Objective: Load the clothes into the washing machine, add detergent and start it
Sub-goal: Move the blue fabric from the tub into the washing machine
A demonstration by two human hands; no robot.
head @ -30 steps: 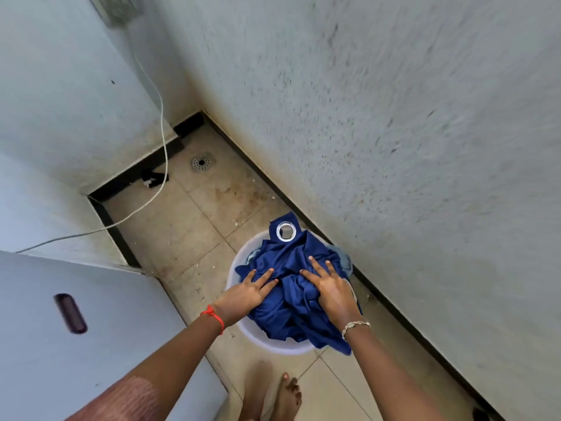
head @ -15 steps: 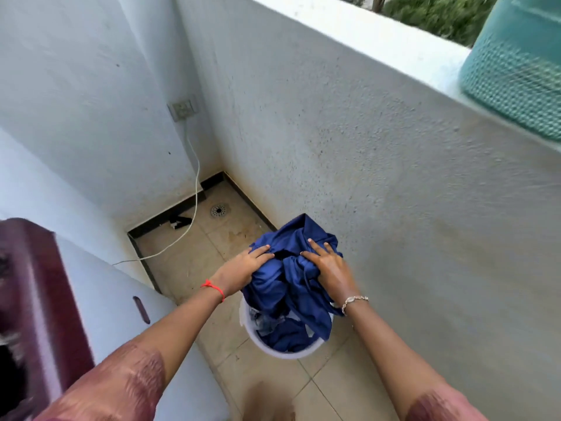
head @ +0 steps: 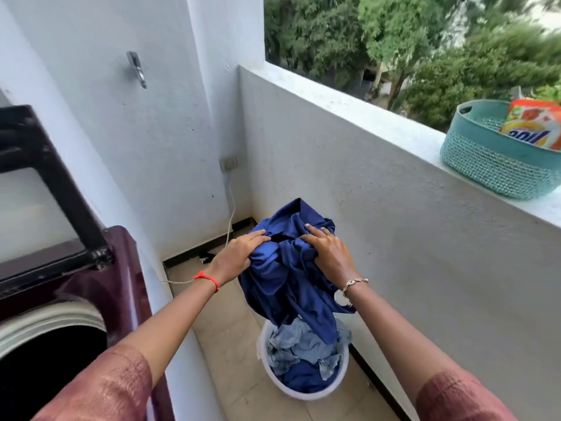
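Location: open laundry balcony of a home. Indicators:
- top-loading washing machine (head: pixel 118 268) at lower left, lid (head: pixel 51 189) raised
- wall tap (head: pixel 136 68) at upper left
- wall socket (head: pixel 229 163) at centre
- tiled floor (head: pixel 224 344) carrying a white tub (head: pixel 303 395) of clothes (head: pixel 303 350)
- parapet ledge (head: pixel 349 107) at right, bearing a teal basket (head: pixel 485 165) with a detergent packet (head: pixel 534 126)
- trees (head: pixel 394 41) beyond

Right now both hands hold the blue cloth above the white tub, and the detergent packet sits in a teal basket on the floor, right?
No: the head view shows the teal basket with the detergent packet on the wall ledge, not the floor. Left hand and right hand do hold the blue cloth above the white tub.
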